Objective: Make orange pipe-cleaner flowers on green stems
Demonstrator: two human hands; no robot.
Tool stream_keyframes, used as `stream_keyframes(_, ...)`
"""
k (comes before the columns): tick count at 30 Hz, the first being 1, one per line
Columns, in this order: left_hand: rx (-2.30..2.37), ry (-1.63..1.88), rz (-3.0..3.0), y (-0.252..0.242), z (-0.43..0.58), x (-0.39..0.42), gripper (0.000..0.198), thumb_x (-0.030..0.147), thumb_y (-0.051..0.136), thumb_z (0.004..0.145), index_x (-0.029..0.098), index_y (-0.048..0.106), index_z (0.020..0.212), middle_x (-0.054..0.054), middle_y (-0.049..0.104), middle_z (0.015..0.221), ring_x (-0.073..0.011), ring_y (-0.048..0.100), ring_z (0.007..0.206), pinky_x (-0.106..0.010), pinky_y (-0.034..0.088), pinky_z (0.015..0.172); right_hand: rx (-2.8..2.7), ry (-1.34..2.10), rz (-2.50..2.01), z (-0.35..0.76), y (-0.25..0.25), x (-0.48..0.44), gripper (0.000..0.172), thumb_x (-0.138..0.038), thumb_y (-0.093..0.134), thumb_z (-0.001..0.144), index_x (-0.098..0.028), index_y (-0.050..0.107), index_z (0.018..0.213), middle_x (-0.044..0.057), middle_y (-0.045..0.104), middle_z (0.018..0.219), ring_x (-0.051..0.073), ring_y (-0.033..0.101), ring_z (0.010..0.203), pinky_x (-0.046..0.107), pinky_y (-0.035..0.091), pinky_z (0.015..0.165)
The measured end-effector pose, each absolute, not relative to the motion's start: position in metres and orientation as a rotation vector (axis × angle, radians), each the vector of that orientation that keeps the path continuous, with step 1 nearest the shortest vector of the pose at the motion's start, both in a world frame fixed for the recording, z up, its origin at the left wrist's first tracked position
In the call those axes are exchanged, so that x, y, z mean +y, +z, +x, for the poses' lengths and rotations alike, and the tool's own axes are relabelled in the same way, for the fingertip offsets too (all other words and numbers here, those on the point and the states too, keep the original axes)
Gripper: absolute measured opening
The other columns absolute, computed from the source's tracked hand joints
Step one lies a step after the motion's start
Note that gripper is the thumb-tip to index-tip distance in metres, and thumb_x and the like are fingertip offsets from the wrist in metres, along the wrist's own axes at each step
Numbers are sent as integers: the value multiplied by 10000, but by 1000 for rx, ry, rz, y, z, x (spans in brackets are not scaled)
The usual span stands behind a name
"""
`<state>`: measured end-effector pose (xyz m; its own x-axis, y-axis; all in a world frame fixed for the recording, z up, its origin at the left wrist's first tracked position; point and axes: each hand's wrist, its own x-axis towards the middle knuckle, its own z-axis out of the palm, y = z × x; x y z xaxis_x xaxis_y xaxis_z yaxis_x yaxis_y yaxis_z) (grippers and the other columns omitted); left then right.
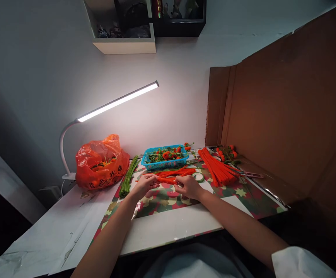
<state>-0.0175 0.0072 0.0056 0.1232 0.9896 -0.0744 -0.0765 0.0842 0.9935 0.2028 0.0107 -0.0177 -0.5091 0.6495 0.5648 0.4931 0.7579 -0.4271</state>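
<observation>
My left hand (145, 184) and my right hand (188, 186) are both closed on the ends of an orange pipe cleaner (166, 180), held level just above the star-patterned paper (168, 200) on the table. Behind it lie more loose orange pipe cleaners (182, 172). A roll of green tape (198, 177) sits just right of my right hand. A blue basket (165, 158) of small orange flowers on green stems stands behind my hands.
A bundle of orange pipe cleaners (217, 168) lies at right, green stems (128, 175) at left. An orange plastic bag (101, 162) and a lit desk lamp (112, 104) stand at back left. Brown cardboard (272, 123) walls the right side. Shelves (127, 34) hang above.
</observation>
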Motion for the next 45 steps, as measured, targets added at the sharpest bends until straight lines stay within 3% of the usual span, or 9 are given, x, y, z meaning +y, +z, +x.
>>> stream_keyframes(25,1097,1038,1260,5,-25,6,154,267,680,600,133,608,617,-13,616,524,-90,554,470,-187,411,486,-2241,305,-847,203,-21,12,67,-200,533,744,-190,510,682,-58,404,524,82,363,485,191,246,506)
stream_keyframes(31,1136,822,1378,11,-33,3,102,225,656,586,132,614,594,-48,659,548,-88,539,422,-185,389,447,-2312,317,-832,206,-18,14,74,-170,563,730,-185,539,662,-57,439,529,80,362,494,198,246,512)
stream_keyframes(37,1128,583,1478,10,-35,0,89,221,641,606,140,603,604,-22,625,491,-94,534,416,-166,311,396,-2330,179,-744,215,-11,22,83,-220,546,836,-180,605,793,21,599,751,144,460,735,261,327,694)
stream_keyframes(45,1008,573,1419,3,-28,-2,219,162,642,601,153,556,801,-9,649,597,-109,577,482,-188,399,468,-2343,245,-758,217,-13,26,110,-232,523,871,-183,615,836,47,599,818,175,450,817,297,344,730)
